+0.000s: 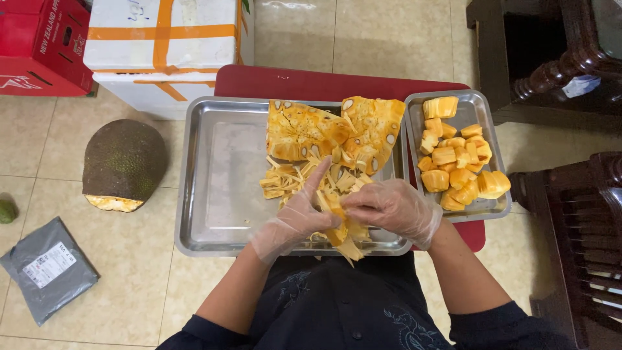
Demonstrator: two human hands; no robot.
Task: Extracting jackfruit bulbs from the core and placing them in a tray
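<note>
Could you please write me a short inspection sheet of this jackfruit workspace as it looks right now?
Surface: large steel tray on a red table.
Job's things: jackfruit pod held by both hands; cut jackfruit pieces and strips behind; cleaned pods in the small steel tray.
Clutter: half jackfruit, grey parcel, white box, red box on the floor.
Grippers: left hand and right hand, both gloved.
Cables: nothing seen.
Surroundings: tiled floor, dark wooden furniture to the right.

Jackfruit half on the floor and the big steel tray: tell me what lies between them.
Only bare tiled floor separates the jackfruit half from the large steel tray; nothing sits in that gap. The head view shows it.
</note>
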